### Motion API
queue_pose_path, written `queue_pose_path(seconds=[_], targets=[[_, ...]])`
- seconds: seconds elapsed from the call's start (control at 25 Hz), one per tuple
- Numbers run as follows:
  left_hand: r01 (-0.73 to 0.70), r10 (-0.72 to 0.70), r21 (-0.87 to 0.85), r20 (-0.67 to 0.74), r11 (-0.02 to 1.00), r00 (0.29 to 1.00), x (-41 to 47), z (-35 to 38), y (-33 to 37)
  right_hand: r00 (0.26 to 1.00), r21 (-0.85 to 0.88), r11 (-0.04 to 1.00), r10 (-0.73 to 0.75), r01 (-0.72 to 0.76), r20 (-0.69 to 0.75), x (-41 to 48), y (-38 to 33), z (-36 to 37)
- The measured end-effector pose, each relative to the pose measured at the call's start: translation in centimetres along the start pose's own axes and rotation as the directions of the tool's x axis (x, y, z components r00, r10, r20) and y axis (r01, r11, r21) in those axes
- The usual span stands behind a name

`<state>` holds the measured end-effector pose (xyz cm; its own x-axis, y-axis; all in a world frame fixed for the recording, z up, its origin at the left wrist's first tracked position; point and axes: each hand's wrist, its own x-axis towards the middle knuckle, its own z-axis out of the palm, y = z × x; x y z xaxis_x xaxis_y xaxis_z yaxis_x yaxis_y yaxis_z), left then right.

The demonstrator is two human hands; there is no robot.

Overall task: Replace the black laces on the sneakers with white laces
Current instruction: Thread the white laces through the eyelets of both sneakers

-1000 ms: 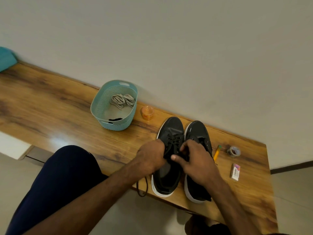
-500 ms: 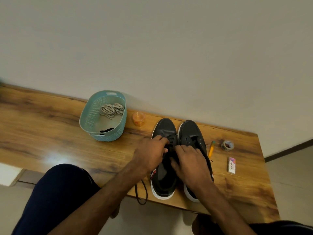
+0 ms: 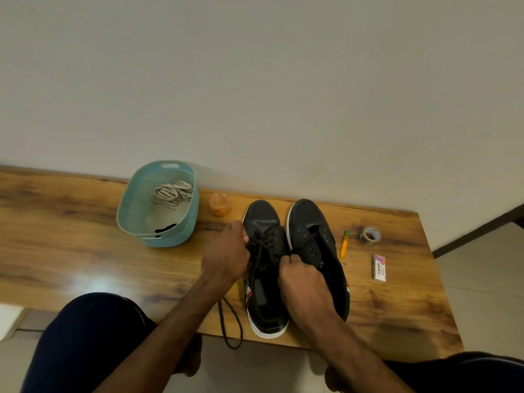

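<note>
Two black sneakers stand side by side on the wooden table [image 3: 71, 251], toes toward the wall. The left sneaker [image 3: 262, 219] still carries a black lace [image 3: 265, 242]; one loose end loops over the table's front edge. The right sneaker [image 3: 309, 219] shows bare eyelets. My left hand [image 3: 225, 258] grips the lace at the left sneaker's left side. My right hand [image 3: 302, 282] pinches the lace at the tongue between the two shoes. White laces [image 3: 173, 192] lie bundled in a teal basket [image 3: 136, 208].
A black item lies in the basket's near end. A small orange jar [image 3: 219, 205] sits between the basket and the shoes. A yellow pencil [image 3: 344, 243], a tape roll [image 3: 370, 236] and an eraser packet [image 3: 379, 268] lie right of the shoes. My knees are below the table's front edge.
My hands have drawn apart and back from the lacing, uncovering the left sneaker's crossed lace. The right hand slid toward the heel; the camera view shifted.
</note>
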<state>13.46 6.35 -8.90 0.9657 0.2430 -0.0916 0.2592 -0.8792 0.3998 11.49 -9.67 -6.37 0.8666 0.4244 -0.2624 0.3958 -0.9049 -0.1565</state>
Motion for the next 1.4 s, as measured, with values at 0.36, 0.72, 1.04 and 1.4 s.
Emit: queue_pose_path(seconds=[0.36,0.72,1.04,1.4], targets=[[-0.281,0.279,0.055,0.042,0.958,0.959,-0.3,-0.9,1.6,0.998,0.067,0.997,-0.035,0.031,0.054,0.5,0.4,1.8],[-0.062,0.071,0.129,-0.065,0.990,0.995,1.4,-3.4,-1.1,1.000,0.142,0.990,0.019,-0.017,-0.014,1.3,0.6,2.7],[-0.197,0.195,0.100,0.030,0.975,0.980,0.8,-3.0,0.5,1.000,0.120,0.993,0.005,-0.003,-0.014,1.3,0.7,2.9],[-0.207,0.197,0.291,0.064,0.934,0.978,1.5,-4.3,-1.5,1.000,0.112,0.994,0.012,-0.012,0.004,1.2,0.5,2.5]])
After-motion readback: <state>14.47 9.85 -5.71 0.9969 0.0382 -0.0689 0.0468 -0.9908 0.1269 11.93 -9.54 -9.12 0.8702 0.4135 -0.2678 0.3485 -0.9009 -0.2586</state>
